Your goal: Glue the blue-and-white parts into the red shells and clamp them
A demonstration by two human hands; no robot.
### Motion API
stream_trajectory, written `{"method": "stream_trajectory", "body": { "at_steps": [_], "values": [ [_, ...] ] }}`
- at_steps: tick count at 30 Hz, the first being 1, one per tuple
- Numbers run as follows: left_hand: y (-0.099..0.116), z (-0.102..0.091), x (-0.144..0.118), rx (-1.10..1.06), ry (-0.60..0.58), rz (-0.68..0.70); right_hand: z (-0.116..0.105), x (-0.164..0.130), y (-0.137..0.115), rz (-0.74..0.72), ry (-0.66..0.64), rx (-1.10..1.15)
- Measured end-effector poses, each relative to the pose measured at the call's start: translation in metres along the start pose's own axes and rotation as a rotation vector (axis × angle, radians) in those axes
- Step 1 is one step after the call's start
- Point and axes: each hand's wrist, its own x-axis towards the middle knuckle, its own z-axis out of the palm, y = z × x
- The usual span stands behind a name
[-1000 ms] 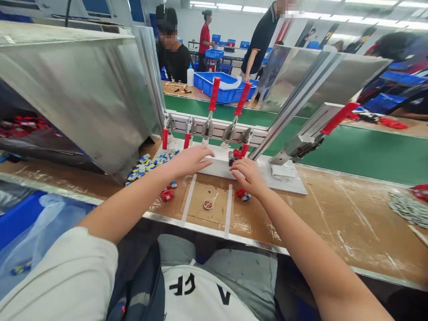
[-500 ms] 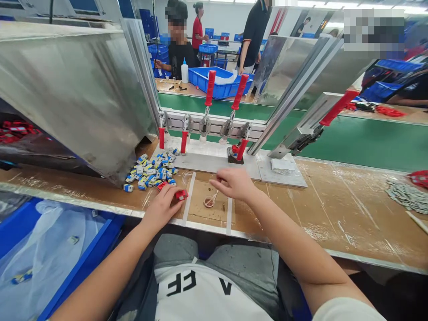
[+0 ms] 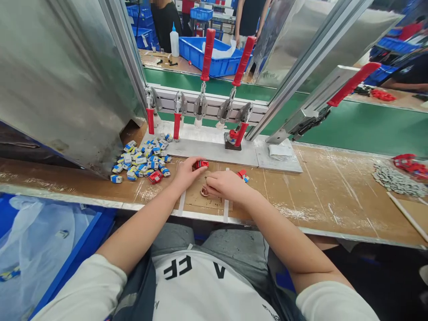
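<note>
A small red plastic housing (image 3: pixel 202 164) is sitting at the left hand's (image 3: pixel 187 173) fingertips, gripped between thumb and fingers, its long axis running roughly left to right. The left hand is nearer to it; from the right hand's (image 3: pixel 224 183) fingers it is lying just beyond and slightly left, apart from them. Those fingers are bunching together over a small round dish (image 3: pixel 202 192); whether they are pinching anything, I cannot tell. Blue-and-white blocks (image 3: pixel 142 161) are lying left of the left fingers.
</note>
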Motion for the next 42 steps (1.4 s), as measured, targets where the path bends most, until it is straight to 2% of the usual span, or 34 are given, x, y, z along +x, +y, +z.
{"method": "stream_trajectory", "body": {
  "at_steps": [4, 6, 9, 13, 16, 18, 27, 37, 42],
  "values": [
    [-0.003, 0.0, -0.003, -0.054, -0.053, 0.017, 0.0, -0.002, 0.001, 0.029, -0.037, 0.196],
    [-0.005, -0.001, -0.003, -0.078, -0.066, 0.013, 0.007, -0.003, 0.002, 0.087, 0.013, 0.373],
    [-0.006, -0.002, -0.002, -0.046, -0.086, 0.018, 0.019, -0.005, 0.008, 0.266, 0.197, 0.651],
    [-0.004, -0.004, -0.003, 0.004, -0.11, 0.018, 0.027, -0.003, 0.023, 0.547, 0.525, 0.925],
    [-0.003, -0.004, -0.004, 0.04, -0.124, 0.031, 0.028, 0.003, 0.034, 0.645, 0.711, 0.949],
    [-0.003, -0.004, -0.003, 0.07, -0.126, 0.05, 0.029, 0.007, 0.037, 0.655, 0.765, 0.914],
    [-0.002, -0.004, -0.004, 0.137, -0.13, 0.109, 0.035, 0.013, 0.035, 0.627, 0.754, 0.83],
    [0.001, -0.004, -0.006, 0.155, -0.113, 0.167, 0.032, 0.007, 0.035, 0.606, 0.753, 0.631],
    [0.002, -0.004, -0.006, 0.179, -0.107, 0.195, 0.03, 0.008, 0.031, 0.546, 0.732, 0.661]
  ]
}}
